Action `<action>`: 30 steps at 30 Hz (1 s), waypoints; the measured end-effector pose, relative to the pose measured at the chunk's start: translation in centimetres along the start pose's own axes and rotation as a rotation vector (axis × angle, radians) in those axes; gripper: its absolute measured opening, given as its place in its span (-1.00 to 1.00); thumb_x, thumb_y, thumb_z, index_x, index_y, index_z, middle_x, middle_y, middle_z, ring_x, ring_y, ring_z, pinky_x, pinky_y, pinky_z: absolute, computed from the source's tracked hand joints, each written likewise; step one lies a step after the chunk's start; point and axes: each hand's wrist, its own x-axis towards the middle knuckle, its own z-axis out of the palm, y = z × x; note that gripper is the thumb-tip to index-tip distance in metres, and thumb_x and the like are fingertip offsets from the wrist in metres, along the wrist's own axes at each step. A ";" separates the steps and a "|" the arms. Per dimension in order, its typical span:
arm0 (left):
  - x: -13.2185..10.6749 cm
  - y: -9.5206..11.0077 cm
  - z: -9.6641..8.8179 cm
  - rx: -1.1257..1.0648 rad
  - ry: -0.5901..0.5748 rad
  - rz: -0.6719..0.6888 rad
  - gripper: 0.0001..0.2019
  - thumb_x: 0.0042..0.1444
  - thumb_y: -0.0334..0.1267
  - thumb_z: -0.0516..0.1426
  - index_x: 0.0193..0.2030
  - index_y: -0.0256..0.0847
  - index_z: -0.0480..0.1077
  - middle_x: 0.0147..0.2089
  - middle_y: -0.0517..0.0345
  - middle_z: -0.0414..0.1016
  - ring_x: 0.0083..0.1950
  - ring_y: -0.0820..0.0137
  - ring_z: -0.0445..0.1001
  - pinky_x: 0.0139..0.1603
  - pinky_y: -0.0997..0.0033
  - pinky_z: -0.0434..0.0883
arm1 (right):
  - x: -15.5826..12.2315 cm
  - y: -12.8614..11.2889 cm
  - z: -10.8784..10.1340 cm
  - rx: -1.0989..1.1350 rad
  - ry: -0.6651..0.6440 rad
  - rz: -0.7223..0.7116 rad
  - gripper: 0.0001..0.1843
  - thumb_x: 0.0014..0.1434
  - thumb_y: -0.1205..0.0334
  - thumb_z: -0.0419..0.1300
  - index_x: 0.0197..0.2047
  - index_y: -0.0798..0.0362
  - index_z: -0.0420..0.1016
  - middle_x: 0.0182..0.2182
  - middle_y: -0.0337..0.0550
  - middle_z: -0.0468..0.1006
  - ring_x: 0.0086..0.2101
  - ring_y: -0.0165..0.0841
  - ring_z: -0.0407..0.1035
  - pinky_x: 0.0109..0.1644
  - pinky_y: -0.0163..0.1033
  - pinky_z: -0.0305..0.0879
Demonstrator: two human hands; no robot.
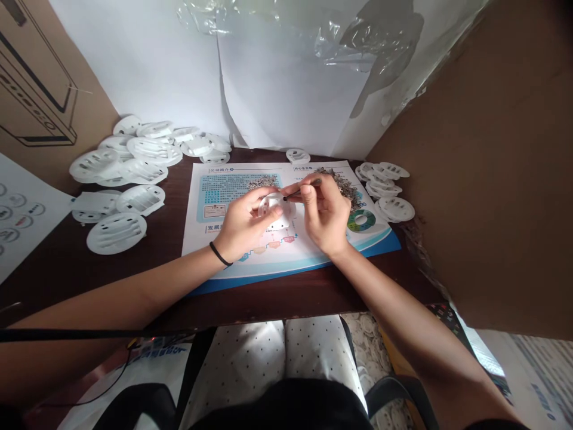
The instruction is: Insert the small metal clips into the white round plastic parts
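My left hand (244,221) is closed around the edge of a round white plastic disc (277,218), thumb on its face. Between the fingers of my right hand (329,212) is a slim dark tool (304,190), its tip at the upper right part of the disc. Whether the tool is a pair of tweezers or a driver I cannot make out. Both hands are above a printed paper sheet (210,251) on the dark table. Behind the right hand lies a heap of small metallic pieces (344,186); a smaller heap of small pieces (264,182) is behind the left.
Many white discs (116,233) with slots lie piled at the left, and a smaller stack of discs (396,208) at the right. One disc (298,156) lies at the back. Cardboard walls (492,179) flank the dark table (170,269); white sheets (286,77) stand behind.
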 end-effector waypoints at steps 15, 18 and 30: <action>2.2 1.1 -3.3 0.151 0.108 0.447 -0.81 0.07 -0.24 0.27 -0.22 -0.22 0.40 -0.05 0.01 0.55 0.02 0.28 0.51 0.04 0.18 0.48 | 1.4 0.3 -2.6 -0.671 -0.487 -0.009 -0.75 0.30 0.15 0.01 -0.31 0.04 0.45 -0.51 -0.18 0.51 -0.47 -0.37 0.38 -0.36 -0.29 0.16; 2.4 1.6 -4.0 0.512 0.125 0.789 -0.94 0.13 -0.39 0.20 -0.33 -0.16 0.42 0.01 0.12 0.53 0.18 0.30 0.40 0.20 0.08 0.38 | 1.5 0.4 -2.8 -0.892 -0.748 -0.063 -0.76 0.26 0.20 0.05 -0.34 0.03 0.50 -0.38 -0.09 0.57 -0.35 -0.27 0.41 -0.35 -0.27 0.10; 2.7 0.7 -4.0 0.669 0.033 1.036 -0.90 0.16 -0.39 0.17 -0.28 -0.09 0.47 0.01 0.16 0.44 0.16 0.31 0.38 0.11 0.13 0.46 | 1.8 -0.8 -2.4 0.039 -0.452 0.270 -0.52 0.30 -0.13 -0.04 -0.39 0.06 0.44 -0.47 -0.20 0.54 -0.52 -0.44 0.27 -0.37 -0.30 0.21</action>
